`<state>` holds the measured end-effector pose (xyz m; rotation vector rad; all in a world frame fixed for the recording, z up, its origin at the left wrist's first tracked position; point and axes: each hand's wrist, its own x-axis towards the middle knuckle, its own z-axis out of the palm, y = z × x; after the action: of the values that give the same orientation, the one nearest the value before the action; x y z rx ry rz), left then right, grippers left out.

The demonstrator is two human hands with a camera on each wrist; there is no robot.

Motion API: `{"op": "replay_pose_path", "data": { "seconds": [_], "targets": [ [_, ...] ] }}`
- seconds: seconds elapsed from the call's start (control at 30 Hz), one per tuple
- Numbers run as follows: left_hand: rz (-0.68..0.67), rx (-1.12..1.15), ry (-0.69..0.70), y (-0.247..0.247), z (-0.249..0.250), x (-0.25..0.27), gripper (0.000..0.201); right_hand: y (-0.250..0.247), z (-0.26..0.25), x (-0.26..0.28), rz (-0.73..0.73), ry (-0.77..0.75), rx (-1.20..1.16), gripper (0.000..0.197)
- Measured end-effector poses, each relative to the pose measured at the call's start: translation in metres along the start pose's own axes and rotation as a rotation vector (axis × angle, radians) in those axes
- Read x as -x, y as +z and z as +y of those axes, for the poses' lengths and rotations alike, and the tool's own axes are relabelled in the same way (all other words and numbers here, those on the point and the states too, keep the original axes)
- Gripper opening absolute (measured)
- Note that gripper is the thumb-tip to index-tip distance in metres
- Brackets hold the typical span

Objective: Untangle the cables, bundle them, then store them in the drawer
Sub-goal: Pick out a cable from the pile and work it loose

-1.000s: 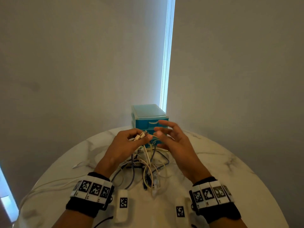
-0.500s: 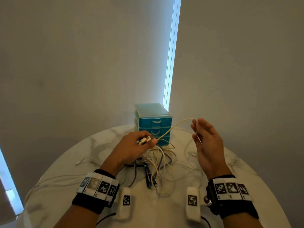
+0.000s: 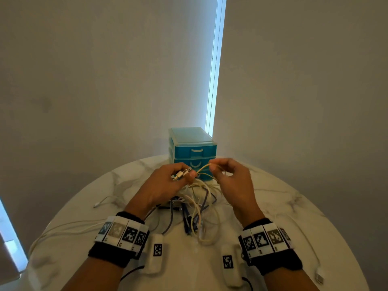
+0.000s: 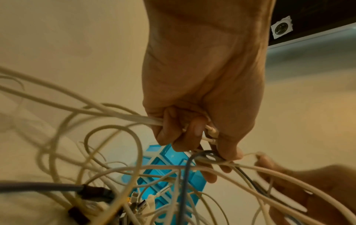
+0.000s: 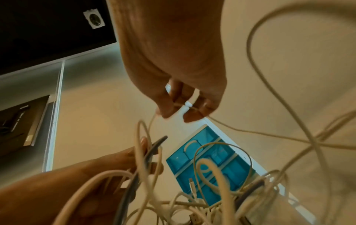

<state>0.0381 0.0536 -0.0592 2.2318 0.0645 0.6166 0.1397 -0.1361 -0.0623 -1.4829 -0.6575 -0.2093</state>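
Observation:
A tangle of white, cream and dark cables (image 3: pixel 197 208) lies in the middle of the round marble table (image 3: pixel 283 217). My left hand (image 3: pixel 178 177) grips several cable ends with their plugs (image 3: pixel 183 173) above the tangle; in the left wrist view its fingers (image 4: pixel 192 134) curl round white strands. My right hand (image 3: pixel 222 171) pinches one cream cable (image 3: pixel 204 166) close to the left hand, and the right wrist view shows that strand (image 5: pixel 179 105) between thumb and fingers. Behind both hands stands a small blue drawer unit (image 3: pixel 191 148) with its drawers closed.
Loose white cables trail over the table on the left (image 3: pixel 69 227) and right (image 3: pixel 312 244), one ending in a plug (image 3: pixel 319 278) near the right rim. The wall rises just behind the drawer unit. The table's round edge lies close on both sides.
My right hand had swung out to the right drawing the cream cable with it; it has come back beside the left hand and now pinches that cable. The left hand kept its grip.

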Motion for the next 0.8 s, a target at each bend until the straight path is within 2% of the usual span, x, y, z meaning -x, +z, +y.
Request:
{"op": "replay_pose_path", "data": {
  "seconds": [0.1, 0.17, 0.33, 0.4, 0.47, 0.6, 0.63, 0.67, 0.73, 0.8],
  "targets": [
    [-0.008, -0.038, 0.000, 0.001, -0.001, 0.000, 0.028, -0.003, -0.004, -0.003, 0.148, 0.031, -0.193, 0.012],
    [0.039, -0.052, -0.012, 0.001, -0.003, -0.001, 0.021, -0.007, -0.004, -0.005, 0.163, 0.072, -0.197, 0.010],
    [0.032, -0.109, -0.058, 0.003, -0.009, -0.002, 0.016, -0.007, -0.006, 0.001, -0.161, 0.047, 0.067, 0.035],
    [0.026, -0.119, -0.070, 0.005, -0.010, -0.003, 0.015, -0.004, -0.004, 0.001, -0.216, 0.006, 0.167, 0.019],
    [0.034, -0.111, -0.075, 0.004, -0.010, -0.003, 0.016, -0.005, -0.003, 0.001, -0.193, -0.022, 0.313, 0.006],
    [0.060, -0.071, -0.090, 0.000, -0.014, -0.004, 0.018, -0.009, -0.004, 0.002, -0.235, -0.006, 0.441, 0.006],
    [0.084, -0.077, -0.098, 0.000, -0.014, -0.003, 0.020, -0.007, -0.006, 0.003, -0.220, -0.019, 0.438, 0.005],
    [0.115, -0.081, -0.105, -0.001, -0.014, -0.002, 0.021, -0.007, -0.007, 0.003, -0.165, -0.056, 0.424, 0.012],
    [0.166, -0.064, -0.119, -0.002, -0.013, -0.002, 0.026, -0.008, -0.008, 0.000, 0.036, -0.160, 0.379, 0.020],
    [0.190, -0.051, -0.135, -0.003, -0.008, -0.002, 0.029, -0.010, -0.013, 0.001, 0.191, -0.222, 0.344, 0.017]
  ]
}}
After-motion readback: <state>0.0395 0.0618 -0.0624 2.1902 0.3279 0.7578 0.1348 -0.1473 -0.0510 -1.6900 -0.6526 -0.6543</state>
